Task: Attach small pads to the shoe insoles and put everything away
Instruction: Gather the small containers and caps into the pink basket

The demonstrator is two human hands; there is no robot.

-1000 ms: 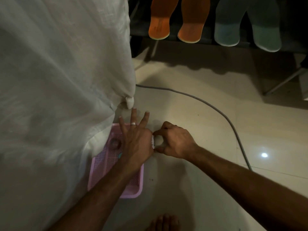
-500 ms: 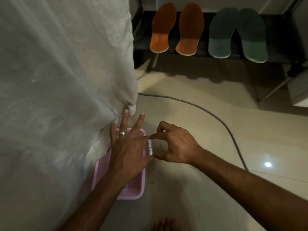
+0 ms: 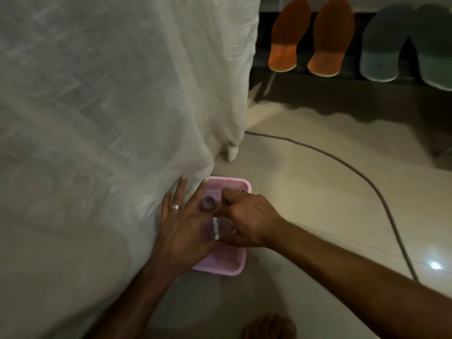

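foot (image 3: 269, 326): bare, on the floor, bottom edge
left hand (image 3: 184, 226): fingers spread straight, over pink basket (image 3: 241, 259)
right hand (image 3: 247, 221): fingers curled, pinching white roll (image 3: 215, 228) above basket
cable (image 3: 342, 165): across floor
insoles (image 3: 288, 37): orange pair, grey-green pair, on far shelf

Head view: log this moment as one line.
stage: putting away | right hand: grip on small white printed roll | left hand: fingers spread, beside roll | both over pink perforated plastic basket
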